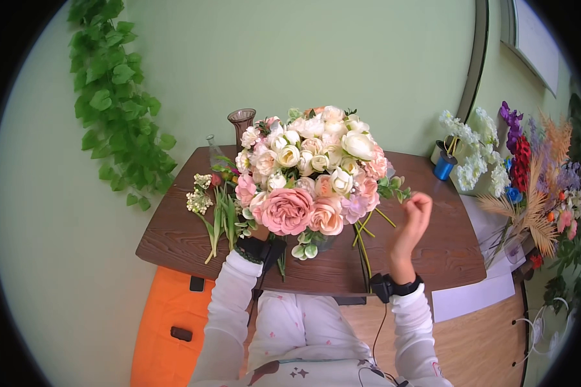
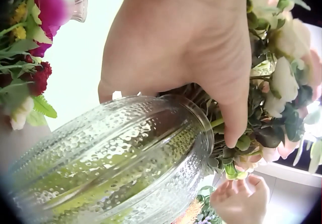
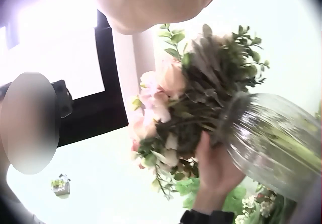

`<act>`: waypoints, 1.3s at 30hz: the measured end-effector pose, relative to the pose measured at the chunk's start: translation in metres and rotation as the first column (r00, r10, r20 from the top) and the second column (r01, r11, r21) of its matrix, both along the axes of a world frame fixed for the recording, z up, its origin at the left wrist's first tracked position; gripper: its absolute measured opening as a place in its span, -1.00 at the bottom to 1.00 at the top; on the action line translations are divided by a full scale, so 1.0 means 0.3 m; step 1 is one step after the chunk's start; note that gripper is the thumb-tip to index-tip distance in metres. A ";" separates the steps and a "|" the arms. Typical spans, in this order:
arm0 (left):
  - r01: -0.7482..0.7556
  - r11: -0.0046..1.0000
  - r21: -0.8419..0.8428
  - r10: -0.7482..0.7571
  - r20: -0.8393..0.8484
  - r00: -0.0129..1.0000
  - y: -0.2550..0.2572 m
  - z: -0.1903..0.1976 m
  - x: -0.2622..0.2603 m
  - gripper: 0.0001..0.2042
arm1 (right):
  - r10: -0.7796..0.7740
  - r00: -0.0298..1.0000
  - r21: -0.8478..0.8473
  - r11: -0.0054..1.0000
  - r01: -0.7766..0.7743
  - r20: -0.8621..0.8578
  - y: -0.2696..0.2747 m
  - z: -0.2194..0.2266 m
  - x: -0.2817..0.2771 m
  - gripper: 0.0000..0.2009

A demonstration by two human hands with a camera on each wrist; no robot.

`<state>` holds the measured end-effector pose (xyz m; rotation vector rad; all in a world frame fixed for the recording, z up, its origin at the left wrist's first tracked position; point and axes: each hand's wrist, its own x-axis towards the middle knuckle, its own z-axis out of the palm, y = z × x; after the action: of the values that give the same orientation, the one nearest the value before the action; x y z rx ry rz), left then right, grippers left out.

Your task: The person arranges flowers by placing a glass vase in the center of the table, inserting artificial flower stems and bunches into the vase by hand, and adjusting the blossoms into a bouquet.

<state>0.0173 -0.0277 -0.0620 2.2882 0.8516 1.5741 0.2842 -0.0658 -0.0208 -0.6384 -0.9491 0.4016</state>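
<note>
A full bouquet of pink, peach and white flowers (image 1: pixel 310 161) stands in a clear textured glass vase (image 2: pixel 126 158), its green stems showing through the glass. My left hand (image 2: pixel 176 43) grips the vase at its neck under the blooms, the thumb lying past the rim against the stems. In the head view the flowers mostly hide that hand. To the right of the bouquet, my right hand (image 1: pixel 412 226) is raised with loosely bent fingers, fingertips right at a green leaf sprig (image 1: pixel 394 188) that sticks out from the flowers. Nothing shows within its palm.
Loose stems with white berry clusters (image 1: pixel 200 197) lie left on the brown table (image 1: pixel 426 258). Behind the bouquet rises a brownish glass vase (image 1: pixel 242 119). A blue pot (image 1: pixel 444 166) with white blossoms stands at the back right, near more colourful flowers (image 1: pixel 529 187). Ivy (image 1: pixel 113 97) hangs on the left wall.
</note>
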 end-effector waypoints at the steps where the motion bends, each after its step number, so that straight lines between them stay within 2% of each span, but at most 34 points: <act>1: 0.004 1.000 -0.004 -0.004 -0.008 1.000 0.003 0.001 0.000 -0.56 | 0.012 0.996 0.067 0.998 -0.018 0.084 -0.018 0.056 0.003 -0.88; 2: 0.006 1.000 -0.008 -0.006 -0.017 1.000 0.007 0.004 0.007 -0.57 | 0.021 0.986 0.131 0.990 -0.043 0.168 -0.035 0.116 0.001 -0.83; 4: 0.009 1.000 -0.012 -0.009 -0.033 0.999 0.015 0.011 0.020 -0.57 | -0.083 0.939 0.208 0.978 0.012 0.335 -0.052 0.228 -0.013 -0.70; 6: 0.009 1.000 -0.017 -0.009 -0.046 0.999 0.017 0.012 0.029 -0.57 | -0.092 0.810 0.258 0.963 -0.075 0.579 -0.053 0.322 -0.039 -0.61; 8: 0.006 1.000 -0.023 -0.008 -0.061 0.998 0.025 0.017 0.043 -0.58 | -0.100 0.634 0.239 0.961 -0.138 0.767 -0.074 0.405 -0.088 -0.58; 9: 0.003 1.000 -0.027 -0.005 -0.070 0.998 0.045 0.035 0.051 -0.58 | -0.098 0.636 0.239 0.961 -0.140 0.766 -0.067 0.422 -0.115 -0.58; 11: -0.001 1.000 -0.031 -0.001 -0.086 0.996 0.025 0.023 0.045 -0.58 | -0.231 0.404 0.285 0.955 -0.080 0.885 -0.054 0.446 -0.151 -0.57; 12: -0.003 0.999 -0.033 0.000 -0.094 0.996 0.021 0.021 0.043 -0.59 | -0.231 0.406 0.286 0.955 -0.080 0.884 -0.039 0.440 -0.156 -0.57; 14: -0.007 0.999 -0.037 0.003 -0.110 0.994 0.021 0.023 0.057 -0.59 | -0.200 0.293 0.223 0.974 -0.048 0.935 0.004 0.406 -0.169 -0.57; 15: -0.010 0.999 -0.040 0.005 -0.117 0.993 0.013 0.017 0.057 -0.59 | -0.199 0.295 0.223 0.973 -0.050 0.935 0.014 0.393 -0.170 -0.57; 17: -0.014 0.999 -0.044 0.009 -0.128 0.992 0.003 0.010 0.062 -0.60 | -0.104 0.372 0.136 0.989 -0.060 0.922 0.028 0.372 -0.154 -0.59; 22: -0.017 0.998 -0.056 0.009 -0.150 0.989 0.004 0.008 0.095 -0.61 | -0.044 0.432 0.100 0.989 -0.108 0.901 0.044 0.358 -0.098 -0.59; 24: -0.021 0.998 -0.059 0.011 -0.161 0.987 -0.017 -0.011 0.097 -0.61 | 0.011 0.543 0.072 0.989 -0.130 0.840 0.031 0.382 -0.085 -0.59; 25: -0.024 0.998 -0.062 0.013 -0.167 0.986 -0.038 -0.025 0.077 -0.61 | 0.012 0.543 0.071 0.989 -0.133 0.840 0.025 0.392 -0.080 -0.59; 28: -0.031 0.997 -0.068 0.018 -0.186 0.982 -0.044 -0.032 0.105 -0.62 | -0.138 0.466 0.214 0.970 -0.114 0.874 -0.002 0.427 -0.063 -0.58; 29: -0.033 0.997 -0.070 0.019 -0.193 0.981 -0.069 -0.043 0.110 -0.62 | -0.139 0.467 0.215 0.970 -0.114 0.873 -0.017 0.440 -0.066 -0.58; 31: -0.035 0.997 -0.074 0.019 -0.207 0.978 -0.039 -0.029 0.129 -0.62 | -0.189 0.313 0.275 0.926 -0.259 0.931 -0.055 0.456 -0.085 -0.54; 32: -0.036 0.996 -0.076 0.019 -0.214 0.977 -0.057 -0.041 0.116 -0.63 | -0.189 0.315 0.276 0.926 -0.259 0.930 -0.073 0.459 -0.101 -0.54; 34: -0.039 0.996 -0.083 0.019 -0.229 0.973 -0.092 -0.068 0.102 -0.63 | -0.140 0.154 0.182 0.933 -0.309 0.978 -0.101 0.457 -0.136 -0.49; 35: -0.039 0.996 -0.085 0.018 -0.236 0.971 -0.108 -0.070 0.094 -0.63 | -0.158 0.114 0.187 0.928 -0.323 0.981 -0.095 0.443 -0.145 -0.48; 38: -0.038 0.996 -0.085 0.015 -0.257 0.966 -0.110 -0.056 0.085 -0.64 | -0.130 0.068 0.145 0.939 -0.313 0.989 -0.088 0.413 -0.155 -0.50; 39: -0.039 0.996 -0.085 0.016 -0.262 0.965 -0.046 -0.027 0.127 -0.64 | -0.152 0.085 0.171 0.933 -0.317 0.985 -0.088 0.407 -0.158 -0.53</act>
<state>0.0554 -0.0414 -0.0702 2.4626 0.9977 1.2329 0.2368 -0.0921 0.1012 -0.4533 -2.4159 -0.2551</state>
